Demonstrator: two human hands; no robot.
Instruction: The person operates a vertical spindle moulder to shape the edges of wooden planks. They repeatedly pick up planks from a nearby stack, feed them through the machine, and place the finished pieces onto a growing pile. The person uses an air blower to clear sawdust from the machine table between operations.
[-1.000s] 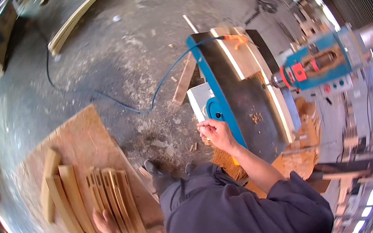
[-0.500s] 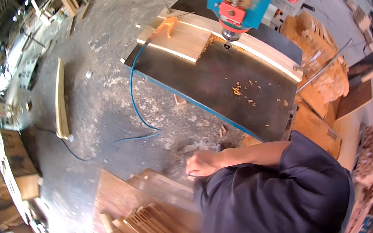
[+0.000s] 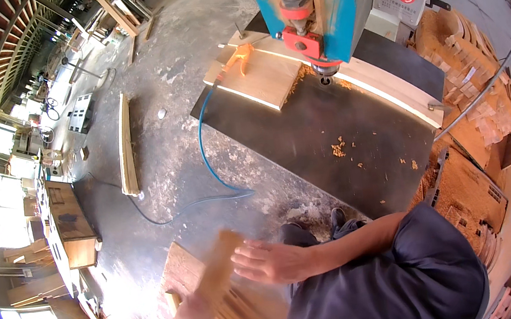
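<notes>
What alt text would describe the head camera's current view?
A person's blurred left hand holds a tan wooden piece, right hand close beside it. Beyond, a blue-and-red machine stands over a dark, flat worktable scattered with orange shavings.

Wooden piece (image 3: 219, 264) (matt), smooth metal tabletop (image 3: 308, 143)

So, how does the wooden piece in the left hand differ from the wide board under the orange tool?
The wooden piece is held in the left hand, while the wide board lies flat on the dark machine table. The piece looks narrower than the board. The piece is blurred, so its edges are unclear; the board's edges are sharp. The board has the orange tool resting on it. Both are pale wood.
</notes>
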